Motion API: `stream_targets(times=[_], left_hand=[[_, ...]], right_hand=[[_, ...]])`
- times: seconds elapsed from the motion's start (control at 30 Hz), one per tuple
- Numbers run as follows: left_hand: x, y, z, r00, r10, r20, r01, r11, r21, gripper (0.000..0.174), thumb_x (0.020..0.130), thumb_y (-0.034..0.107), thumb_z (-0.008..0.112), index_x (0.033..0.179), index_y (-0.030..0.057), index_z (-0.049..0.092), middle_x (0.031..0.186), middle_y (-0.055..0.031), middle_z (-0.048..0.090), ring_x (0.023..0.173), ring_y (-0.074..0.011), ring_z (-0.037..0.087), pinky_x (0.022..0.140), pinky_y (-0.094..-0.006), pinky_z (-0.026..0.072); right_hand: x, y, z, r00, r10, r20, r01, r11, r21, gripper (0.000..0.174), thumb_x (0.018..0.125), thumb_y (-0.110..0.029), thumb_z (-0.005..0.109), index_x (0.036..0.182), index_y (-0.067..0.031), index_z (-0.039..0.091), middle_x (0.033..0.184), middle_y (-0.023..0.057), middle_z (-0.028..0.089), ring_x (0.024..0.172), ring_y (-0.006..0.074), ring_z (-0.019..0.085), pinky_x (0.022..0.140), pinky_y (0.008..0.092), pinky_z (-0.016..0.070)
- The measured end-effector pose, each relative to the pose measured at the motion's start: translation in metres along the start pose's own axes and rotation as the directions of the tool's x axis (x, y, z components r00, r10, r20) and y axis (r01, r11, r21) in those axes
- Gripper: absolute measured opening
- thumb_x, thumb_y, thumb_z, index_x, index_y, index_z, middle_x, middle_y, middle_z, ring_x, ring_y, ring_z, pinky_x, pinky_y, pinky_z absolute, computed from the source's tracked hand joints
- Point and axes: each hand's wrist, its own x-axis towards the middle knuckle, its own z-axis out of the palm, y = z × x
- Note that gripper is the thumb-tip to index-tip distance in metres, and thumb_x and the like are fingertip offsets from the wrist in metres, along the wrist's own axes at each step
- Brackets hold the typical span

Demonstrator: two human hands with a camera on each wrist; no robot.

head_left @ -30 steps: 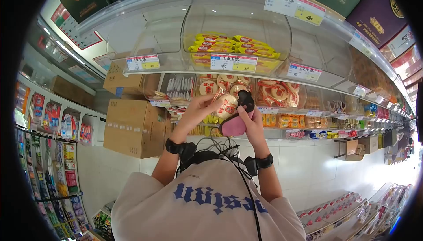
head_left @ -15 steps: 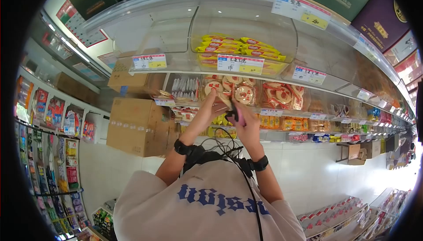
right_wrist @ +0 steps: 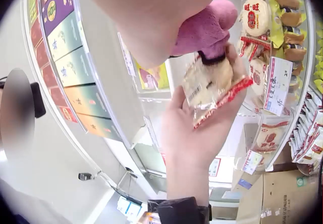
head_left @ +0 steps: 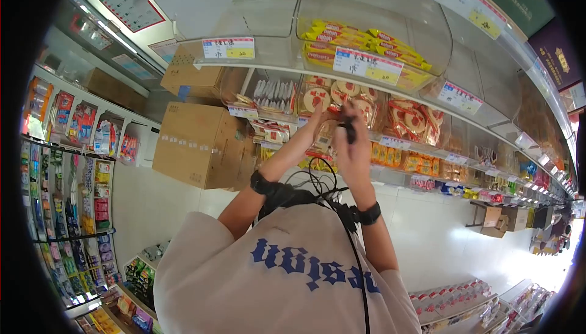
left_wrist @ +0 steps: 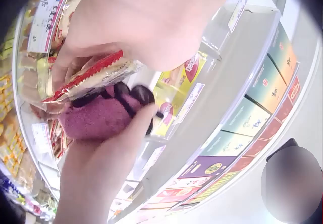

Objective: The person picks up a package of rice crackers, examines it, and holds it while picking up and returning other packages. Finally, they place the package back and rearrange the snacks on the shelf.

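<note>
Wrapped cracker [right_wrist: 208, 85] by pink item [right_wrist: 204, 30], stocked shelves [head_left: 293, 71], tiled floor [head_left: 421, 224].

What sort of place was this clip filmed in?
Probably a convenience store: white and yellow price tags front clear plastic shelf bins, one holding yellow snack packets, and rows of small colourful packets hang at the left.

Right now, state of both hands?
Left hand: closed on a clear-and-red wrapped cracker packet.
Right hand: closed on a purple fuzzy item with black parts, its thumb against the black.
</note>
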Motion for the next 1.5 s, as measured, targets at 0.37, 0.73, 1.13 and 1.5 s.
stream_targets(times=[0.37, 0.73, 1.13, 1.5], left_hand=[[0.016, 0.006, -0.027, 0.995, -0.06, 0.074, 0.087, 0.885, -0.458, 0.071, 0.104, 0.063, 0.035, 0.135, 0.0026, 0.055, 0.127, -0.0178, 0.066, 0.114, -0.0287, 0.066, 0.101, -0.0409, 0.0521], [0.003, 0.015, -0.003, 1.0, -0.028, 0.008, 0.029, 0.931, -0.365, 0.068, 0.107, 0.059, 0.03, 0.139, 0.0034, 0.053, 0.129, -0.0119, 0.066, 0.116, -0.0224, 0.066, 0.099, -0.0372, 0.0535], [0.007, 0.015, 0.012, 0.986, 0.033, -0.166, -0.056, 0.989, -0.135, 0.063, 0.107, 0.058, 0.034, 0.135, 0.0055, 0.056, 0.127, -0.0072, 0.065, 0.115, -0.0156, 0.062, 0.099, -0.0322, 0.0481], [-0.003, -0.002, 0.02, 0.973, 0.047, 0.227, -0.115, 0.948, 0.296, 0.056, 0.104, 0.032, 0.056, 0.15, 0.0021, 0.042, 0.134, -0.0054, 0.06, 0.116, -0.0119, 0.06, 0.097, -0.028, 0.0491]], right_hand=[[-0.012, -0.025, 0.009, 0.863, -0.294, 0.41, 0.417, 0.874, -0.251, 0.04, 0.091, -0.018, 0.068, 0.127, -0.0019, 0.065, 0.139, 0.0146, 0.059, 0.135, 0.0295, 0.051, 0.114, 0.0453, 0.0371], [0.005, 0.005, -0.011, 0.978, 0.207, 0.008, -0.205, 0.966, 0.158, 0.039, 0.103, -0.012, 0.053, 0.139, 0.0035, 0.053, 0.143, 0.0211, 0.055, 0.134, 0.0307, 0.053, 0.109, 0.0344, 0.0402], [-0.009, -0.013, -0.001, 0.889, 0.416, 0.189, -0.445, 0.882, 0.153, 0.029, 0.103, -0.027, 0.063, 0.102, 0.0022, 0.061, 0.068, -0.0001, 0.058, 0.061, 0.0072, 0.052, 0.057, 0.0262, 0.0431], [-0.022, 0.034, -0.04, 0.843, 0.532, 0.074, -0.528, 0.796, 0.295, 0.03, 0.103, -0.028, 0.062, 0.089, -0.0019, 0.065, 0.063, 0.0003, 0.062, 0.052, 0.0076, 0.059, 0.048, 0.0239, 0.0456]])
